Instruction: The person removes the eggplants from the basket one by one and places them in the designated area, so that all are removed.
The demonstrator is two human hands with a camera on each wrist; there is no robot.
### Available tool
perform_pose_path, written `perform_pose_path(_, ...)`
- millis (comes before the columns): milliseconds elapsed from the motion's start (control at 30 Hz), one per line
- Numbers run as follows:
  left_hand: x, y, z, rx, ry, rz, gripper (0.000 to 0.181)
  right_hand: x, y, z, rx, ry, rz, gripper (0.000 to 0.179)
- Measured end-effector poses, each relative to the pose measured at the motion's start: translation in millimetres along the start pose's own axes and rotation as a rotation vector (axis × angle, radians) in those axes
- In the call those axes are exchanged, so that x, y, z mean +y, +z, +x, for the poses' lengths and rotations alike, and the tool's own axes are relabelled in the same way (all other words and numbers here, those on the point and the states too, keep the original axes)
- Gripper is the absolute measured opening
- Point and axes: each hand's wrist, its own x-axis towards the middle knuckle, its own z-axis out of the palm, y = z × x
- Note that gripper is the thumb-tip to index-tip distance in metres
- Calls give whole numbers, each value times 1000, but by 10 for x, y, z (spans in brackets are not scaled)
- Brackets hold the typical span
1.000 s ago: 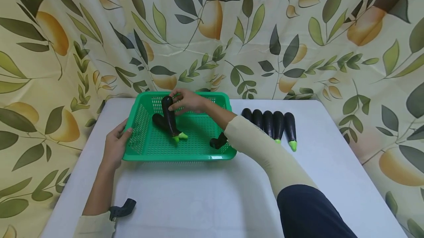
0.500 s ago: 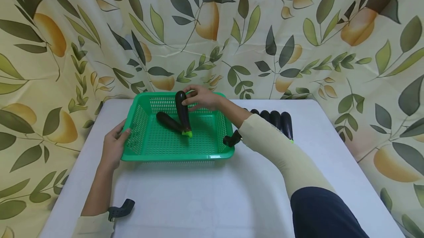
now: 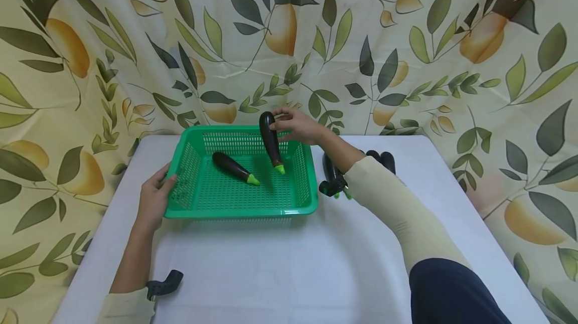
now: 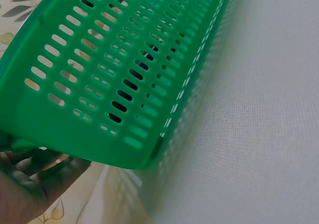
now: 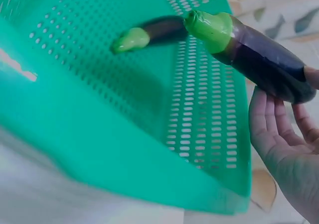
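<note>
Between the thumb and fingers of my right hand [image 3: 298, 126] is a dark purple eggplant [image 3: 270, 142], gripped near its rounded end. Its green stem end tilts down over the right part of a green plastic basket [image 3: 239, 212]. The right wrist view shows this held eggplant [image 5: 269, 59] close up, raised above the basket. A second eggplant [image 3: 231, 165] lies on the basket's perforated floor, stem pointing right. My left hand [image 3: 153, 197] holds the basket's left rim, thumb on top; in the left wrist view its fingers [image 4: 65, 176] reach under the rim.
Right of the basket, several eggplants [image 3: 387, 161] lie side by side on the white-covered table [image 3: 253, 269], partly hidden by my right forearm. A leaf-and-fruit patterned curtain [image 3: 289, 73] hangs behind the table.
My right hand has lifted the eggplant and carried it rightward, off the one lying in the basket. My left hand stays on the rim.
</note>
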Motion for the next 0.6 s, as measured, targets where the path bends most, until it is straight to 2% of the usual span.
perform_pose_path(300, 9, 3, -16, 6, 1, -7, 54, -71, -390, -252, 94, -33, 0, 35)
perform_pose_path(467, 0, 0, -18, 5, -9, -10, 54, 15, -650, -414, 139, -36, 24, 33)
perform_pose_path(600, 1, 6, -13, 4, -10, -5, 54, 98, -812, -566, 155, -35, 4, 31)
